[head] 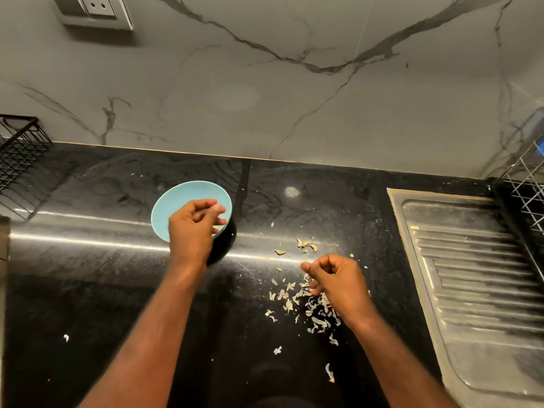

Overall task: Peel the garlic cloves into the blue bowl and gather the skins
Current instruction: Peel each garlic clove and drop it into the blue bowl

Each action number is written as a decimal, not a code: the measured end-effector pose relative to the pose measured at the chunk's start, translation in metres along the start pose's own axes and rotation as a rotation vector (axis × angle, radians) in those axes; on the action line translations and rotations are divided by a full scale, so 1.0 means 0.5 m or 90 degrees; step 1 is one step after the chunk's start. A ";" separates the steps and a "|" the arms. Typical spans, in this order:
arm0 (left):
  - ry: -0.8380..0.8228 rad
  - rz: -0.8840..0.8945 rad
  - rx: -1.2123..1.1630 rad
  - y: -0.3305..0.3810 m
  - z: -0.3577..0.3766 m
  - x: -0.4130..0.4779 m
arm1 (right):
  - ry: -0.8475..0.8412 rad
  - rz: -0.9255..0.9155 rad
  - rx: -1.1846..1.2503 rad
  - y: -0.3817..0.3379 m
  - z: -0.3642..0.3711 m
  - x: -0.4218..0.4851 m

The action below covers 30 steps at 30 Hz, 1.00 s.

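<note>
The blue bowl (176,201) stands on the black counter, left of centre, and its inside is mostly hidden. My left hand (192,228) hovers over the bowl's right half with its fingers curled. A small pale spot shows at the fingertips, and I cannot tell whether it is a clove or a nail. My right hand (335,282) hangs above the counter to the right, fingers curled, thumb and forefinger tips together, with nothing visible between them. Garlic skins (294,298) lie scattered under and left of that hand. A few brownish bits (306,245) lie just beyond it.
A steel sink drainboard (477,275) borders the counter on the right, with a white wire rack (530,187) behind it. A black wire basket (20,148) sits at the far left. The marble wall runs along the back. Stray skin flakes (330,372) lie near the front.
</note>
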<state>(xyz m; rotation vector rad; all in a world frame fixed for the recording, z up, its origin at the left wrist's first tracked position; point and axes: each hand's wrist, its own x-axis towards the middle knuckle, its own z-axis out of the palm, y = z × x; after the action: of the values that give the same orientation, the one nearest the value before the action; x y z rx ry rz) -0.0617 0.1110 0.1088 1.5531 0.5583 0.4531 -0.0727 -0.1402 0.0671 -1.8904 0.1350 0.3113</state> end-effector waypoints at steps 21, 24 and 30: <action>-0.324 -0.045 0.207 -0.114 0.117 -0.145 | 0.019 -0.046 -0.244 -0.019 -0.048 0.035; -0.327 -0.064 0.191 -0.110 0.123 -0.144 | -0.005 -0.016 -0.294 -0.013 -0.041 0.057; -0.322 -0.098 0.112 -0.104 0.123 -0.145 | 0.083 -0.016 -0.300 -0.032 -0.024 0.125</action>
<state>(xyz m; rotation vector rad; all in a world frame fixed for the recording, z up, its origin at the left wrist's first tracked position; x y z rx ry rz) -0.0868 0.0190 0.0569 1.6985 0.3249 -0.1140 -0.0073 -0.1422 0.0679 -2.3795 0.1334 0.2132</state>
